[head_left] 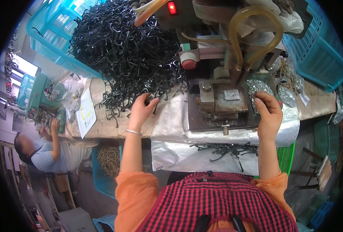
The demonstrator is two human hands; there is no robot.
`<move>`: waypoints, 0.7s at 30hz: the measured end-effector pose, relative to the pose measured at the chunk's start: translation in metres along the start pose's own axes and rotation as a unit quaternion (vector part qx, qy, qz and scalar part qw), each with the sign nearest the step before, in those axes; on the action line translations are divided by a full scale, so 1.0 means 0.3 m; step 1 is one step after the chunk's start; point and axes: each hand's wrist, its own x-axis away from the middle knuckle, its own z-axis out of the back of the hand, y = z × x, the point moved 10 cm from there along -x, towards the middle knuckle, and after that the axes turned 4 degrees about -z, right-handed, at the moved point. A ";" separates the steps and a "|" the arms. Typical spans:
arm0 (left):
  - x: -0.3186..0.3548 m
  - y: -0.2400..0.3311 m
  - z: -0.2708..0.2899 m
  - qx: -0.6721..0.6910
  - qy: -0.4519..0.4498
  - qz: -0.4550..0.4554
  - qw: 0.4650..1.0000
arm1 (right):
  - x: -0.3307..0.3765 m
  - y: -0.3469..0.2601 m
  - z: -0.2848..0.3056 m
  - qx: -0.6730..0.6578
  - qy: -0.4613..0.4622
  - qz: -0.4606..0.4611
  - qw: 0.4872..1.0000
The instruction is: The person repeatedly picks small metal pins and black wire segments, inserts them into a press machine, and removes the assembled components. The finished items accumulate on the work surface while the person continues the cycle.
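My left hand point(141, 112) reaches the near edge of a large heap of thin, black, curved hook-like pieces point(125, 42). Its thumb and forefinger are apart, with black pieces beside and between them. Over a pile of small shiny silver bits point(259, 89), my right hand point(270, 114) has its thumb and forefinger pinched together. Anything held between those fingertips is too small to make out. Between my hands stands a bench press with a worn metal die block point(229, 98), bearing a small bright metal plate point(231, 95).
A red push button point(188, 64) and a looped yellowish hose point(233, 34) are on the machine. Blue baskets point(318, 50) stand at both sides. More black pieces point(237, 151) lie on silver sheeting below the bench edge. At far left a person point(50, 154) works at a green machine.
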 end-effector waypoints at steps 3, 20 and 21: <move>-0.003 0.032 -0.042 0.009 0.081 0.024 0.996 | 0.005 0.002 -0.010 -0.023 -0.007 0.002 1.000; -0.001 0.847 0.355 0.502 0.218 -0.274 0.791 | -0.022 -0.099 -0.271 -0.105 -0.105 -0.049 0.988; 0.001 0.851 0.350 0.511 0.222 -0.264 0.787 | -0.022 -0.104 -0.268 -0.087 -0.102 -0.048 0.990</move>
